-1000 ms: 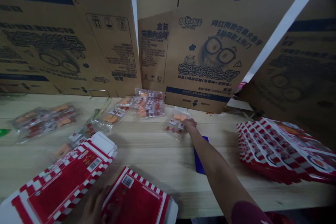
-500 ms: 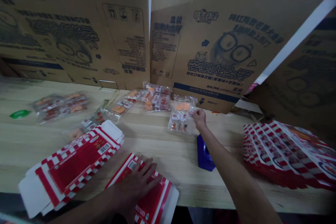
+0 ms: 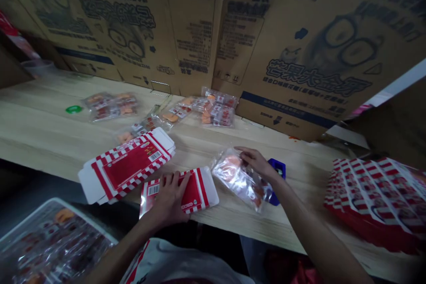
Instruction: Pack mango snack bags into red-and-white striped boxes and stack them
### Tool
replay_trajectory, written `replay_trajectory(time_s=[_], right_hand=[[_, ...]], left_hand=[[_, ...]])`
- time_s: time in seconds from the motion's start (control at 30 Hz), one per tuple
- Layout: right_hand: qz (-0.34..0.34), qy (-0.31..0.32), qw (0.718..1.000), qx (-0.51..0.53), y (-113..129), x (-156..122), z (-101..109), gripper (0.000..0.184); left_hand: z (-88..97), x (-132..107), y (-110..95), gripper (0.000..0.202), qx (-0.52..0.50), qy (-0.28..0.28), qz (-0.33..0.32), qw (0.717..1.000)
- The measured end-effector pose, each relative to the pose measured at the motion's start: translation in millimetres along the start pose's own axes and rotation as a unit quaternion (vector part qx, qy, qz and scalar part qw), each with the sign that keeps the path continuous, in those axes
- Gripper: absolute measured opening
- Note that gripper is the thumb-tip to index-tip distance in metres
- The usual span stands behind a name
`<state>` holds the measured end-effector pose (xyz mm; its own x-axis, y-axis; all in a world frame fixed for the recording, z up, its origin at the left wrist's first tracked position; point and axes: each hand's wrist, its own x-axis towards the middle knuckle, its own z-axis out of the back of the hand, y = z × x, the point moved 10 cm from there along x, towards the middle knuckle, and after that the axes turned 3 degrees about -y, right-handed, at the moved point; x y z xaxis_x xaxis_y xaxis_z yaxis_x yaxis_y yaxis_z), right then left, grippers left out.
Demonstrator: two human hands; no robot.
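Observation:
My left hand (image 3: 171, 199) grips a red and white striped carton (image 3: 201, 191) at the table's front edge, its fingers lying over the top face. The carton's white end flap points right. My right hand (image 3: 255, 162) pinches the upper right edge of a clear plastic packet (image 3: 231, 175) with orange pieces inside. That packet lies tilted just right of the carton, shiny with glare. Partly behind the right forearm is a dark blue plastic object (image 3: 278, 166). Flat red and white cartons (image 3: 128, 168) lie stacked to the left.
Several similar packets (image 3: 218, 115) lie at the back, with more packets (image 3: 111, 104) and a green ring (image 3: 73, 109) farther left. Large cardboard boxes (image 3: 186, 53) wall off the rear. A stack of printed cartons (image 3: 376, 199) stands right. A white tub (image 3: 49, 204) of packets sits low left.
My right hand has drawn the packet from the back toward the front and the carton. The carton under my left hand has turned more level. The view has shifted left, bringing the tub into sight.

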<state>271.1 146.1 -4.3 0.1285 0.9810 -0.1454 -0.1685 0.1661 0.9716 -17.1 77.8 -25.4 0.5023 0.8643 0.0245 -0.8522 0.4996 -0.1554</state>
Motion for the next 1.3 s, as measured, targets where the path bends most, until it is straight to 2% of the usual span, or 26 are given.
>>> replay_trajectory(time_s=[0.1, 0.17, 0.3, 0.43, 0.57, 0.63, 0.67, 0.7, 0.77, 0.83, 0.87, 0.93, 1.0, 1.13, 1.2, 1.23, 1.27, 1.3], right_hand=[[0.054, 0.038, 0.995, -0.077, 10, -7, -25, 0.023], [0.095, 0.088, 0.985, -0.117, 15, -15, -46, 0.021], [0.160, 0.200, 0.943, -0.214, 9, -34, -87, 0.022], [0.155, 0.212, 0.927, -0.266, -10, -40, -106, 0.020], [0.159, 0.200, 0.934, -0.250, -18, -49, -125, 0.020], [0.156, 0.150, 0.947, -0.237, -22, -50, -119, 0.025], [0.151, 0.109, 0.955, -0.230, -24, -49, -109, 0.028], [0.142, 0.053, 0.964, -0.219, -27, -48, -92, 0.030], [0.103, -0.085, 0.974, -0.181, -39, -49, -45, 0.037], [0.037, -0.199, 0.972, -0.123, -60, -59, 1, 0.052], [0.005, -0.229, 0.969, -0.096, -71, -65, 15, 0.060], [-0.028, -0.236, 0.969, -0.059, -85, -75, 22, 0.069], [-0.027, -0.199, 0.979, -0.020, -88, -84, 4, 0.071], [-0.007, -0.017, 0.997, 0.080, -74, -97, -78, 0.062], [0.014, 0.050, 0.993, 0.110, -61, -103, -107, 0.059], [0.020, 0.058, 0.991, 0.120, -57, -105, -112, 0.058], [0.022, 0.040, 0.991, 0.126, -55, -106, -110, 0.055], [0.027, -0.005, 0.992, 0.124, -53, -107, -101, 0.050]], left_hand=[[2.4, 0, -4, 0.109, 0.003, -0.026, 0.007, 1.000], [1.9, 1, -7, 0.109, 0.005, -0.031, 0.010, 0.999], [-1.8, 2, -12, 0.109, 0.006, -0.029, 0.005, 1.000], [-7.7, 3, -16, 0.113, -0.008, -0.022, -0.010, 1.000], [-16.7, 5, -20, 0.116, -0.017, 0.008, -0.024, 1.000], [-18.3, 6, -19, 0.115, -0.018, 0.013, -0.024, 0.999], [-18.6, 6, -19, 0.114, -0.019, 0.012, -0.024, 0.999], [-18.9, 7, -19, 0.113, -0.020, 0.010, -0.025, 0.999], [-20.1, 6, -18, 0.114, -0.021, 0.008, -0.029, 0.999], [-21.8, 6, -18, 0.115, -0.018, 0.007, -0.031, 0.999], [-22.3, 7, -18, 0.115, -0.017, 0.007, -0.031, 0.999], [-21.2, 7, -19, 0.112, -0.017, 0.000, -0.025, 1.000], [-18.4, 9, -21, 0.110, -0.018, -0.012, -0.018, 1.000], [-15.7, 11, -29, 0.108, -0.020, -0.020, -0.021, 0.999], [-14.4, 12, -30, 0.109, -0.022, -0.021, -0.023, 0.999], [-12.7, 12, -30, 0.109, -0.024, -0.023, -0.022, 0.999], [-9.7, 13, -28, 0.109, -0.024, -0.028, -0.015, 0.999], [-5.1, 14, -24, 0.108, -0.025, -0.038, -0.001, 0.999]])
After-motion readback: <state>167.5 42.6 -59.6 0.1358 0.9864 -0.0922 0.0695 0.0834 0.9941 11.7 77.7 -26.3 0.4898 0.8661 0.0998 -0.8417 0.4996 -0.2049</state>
